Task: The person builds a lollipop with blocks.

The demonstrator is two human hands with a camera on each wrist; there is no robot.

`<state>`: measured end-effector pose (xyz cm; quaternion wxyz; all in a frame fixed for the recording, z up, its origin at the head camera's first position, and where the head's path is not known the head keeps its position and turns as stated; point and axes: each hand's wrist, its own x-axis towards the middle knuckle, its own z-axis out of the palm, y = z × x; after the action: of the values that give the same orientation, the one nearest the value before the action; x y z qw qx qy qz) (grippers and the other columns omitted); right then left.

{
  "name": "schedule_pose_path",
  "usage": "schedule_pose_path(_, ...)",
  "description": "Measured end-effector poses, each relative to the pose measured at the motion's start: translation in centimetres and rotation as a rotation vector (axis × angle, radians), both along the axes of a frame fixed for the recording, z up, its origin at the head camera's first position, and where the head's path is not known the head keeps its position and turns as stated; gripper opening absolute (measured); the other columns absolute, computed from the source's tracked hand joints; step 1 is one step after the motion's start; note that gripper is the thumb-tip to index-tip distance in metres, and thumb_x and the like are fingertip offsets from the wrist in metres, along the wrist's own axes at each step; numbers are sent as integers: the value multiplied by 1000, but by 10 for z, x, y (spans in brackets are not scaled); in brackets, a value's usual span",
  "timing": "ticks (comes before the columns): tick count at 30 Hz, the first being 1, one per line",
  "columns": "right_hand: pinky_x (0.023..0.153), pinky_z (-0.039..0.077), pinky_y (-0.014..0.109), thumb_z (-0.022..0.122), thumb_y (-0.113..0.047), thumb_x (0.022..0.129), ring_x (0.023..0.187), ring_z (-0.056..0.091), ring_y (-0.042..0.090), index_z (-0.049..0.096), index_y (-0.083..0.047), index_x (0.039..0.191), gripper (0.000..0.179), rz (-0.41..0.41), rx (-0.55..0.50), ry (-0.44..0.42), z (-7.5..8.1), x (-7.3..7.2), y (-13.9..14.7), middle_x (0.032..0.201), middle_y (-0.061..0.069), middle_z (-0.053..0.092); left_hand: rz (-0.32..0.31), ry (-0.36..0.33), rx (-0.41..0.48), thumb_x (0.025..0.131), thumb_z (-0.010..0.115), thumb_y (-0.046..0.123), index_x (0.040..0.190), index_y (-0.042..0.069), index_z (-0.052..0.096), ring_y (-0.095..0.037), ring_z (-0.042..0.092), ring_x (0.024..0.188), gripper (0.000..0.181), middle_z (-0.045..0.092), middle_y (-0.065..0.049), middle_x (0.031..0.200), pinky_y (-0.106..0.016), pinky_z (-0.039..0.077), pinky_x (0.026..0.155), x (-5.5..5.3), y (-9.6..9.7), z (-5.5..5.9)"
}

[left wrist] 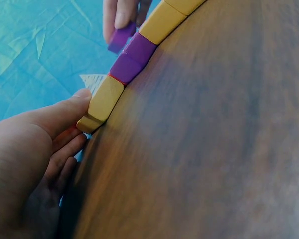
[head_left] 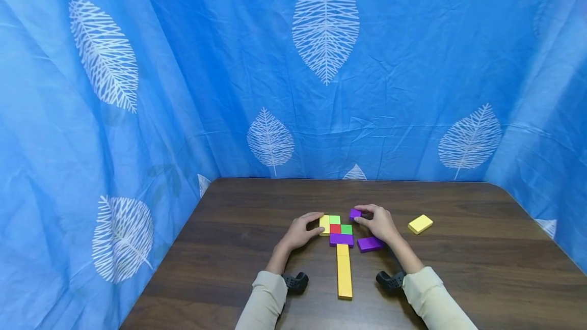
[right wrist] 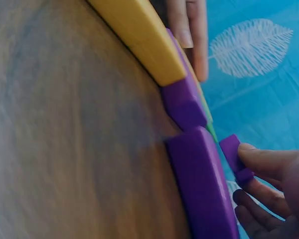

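My right hand [head_left: 379,223] pinches a small purple block [head_left: 355,214] between thumb and fingers. In the right wrist view this block [right wrist: 231,152] is apart from the other pieces. My left hand [head_left: 299,231] holds the outer side of a yellow block [head_left: 324,224], thumb at its near end and fingers at its far end. Against that block lie a light green block [head_left: 335,219], a red block [head_left: 335,228], a green block [head_left: 346,229] and a purple rectangular block [head_left: 341,239]. A column of yellow blocks [head_left: 344,274] runs from the purple one towards me.
Below my right hand lies a loose purple block [head_left: 369,244], partly hidden by the wrist. A loose yellow block [head_left: 420,224] lies farther right on the brown wooden table [head_left: 481,269]. Behind the table hangs a blue curtain [head_left: 394,90] with white leaf prints.
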<state>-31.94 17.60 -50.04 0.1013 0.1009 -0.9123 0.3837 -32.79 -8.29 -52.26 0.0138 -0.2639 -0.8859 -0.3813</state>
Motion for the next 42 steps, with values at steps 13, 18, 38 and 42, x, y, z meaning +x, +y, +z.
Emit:
schedule_pose_path(13, 93, 38, 54, 68, -16, 84, 113, 50, 39, 67, -7, 111, 29, 85, 41, -67, -5, -2, -9, 115, 18, 61, 4, -6, -12, 90, 60, 30, 132, 11, 52, -20, 43, 125, 47, 50, -4, 133, -38, 33, 103, 0, 0, 1)
schedule_pose_path(18, 93, 37, 55, 67, -17, 85, 114, 49, 39, 67, -7, 113, 30, 118, 48, -90, -3, -2, -10, 116, 17, 61, 1, -2, -13, 90, 60, 30, 132, 11, 52, -20, 43, 125, 47, 50, -4, 133, -38, 34, 103, -1, -1, 1)
schedule_pose_path(38, 94, 36, 56, 66, -19, 86, 115, 48, 38, 64, -8, 118, 33, 188, 66, -101, -3, -2, -13, 118, 18, 60, 25, -29, -15, 90, 60, 32, 133, 13, 52, -20, 42, 125, 47, 50, -3, 133, -40, 34, 102, 0, 1, 3)
schedule_pose_path(42, 95, 36, 56, 66, -19, 86, 115, 49, 38, 64, -8, 118, 33, 188, 68, -98, -4, -3, -13, 118, 17, 60, 21, -24, -12, 90, 60, 31, 133, 12, 52, -20, 43, 125, 47, 51, -3, 133, -39, 34, 102, 0, 1, 2)
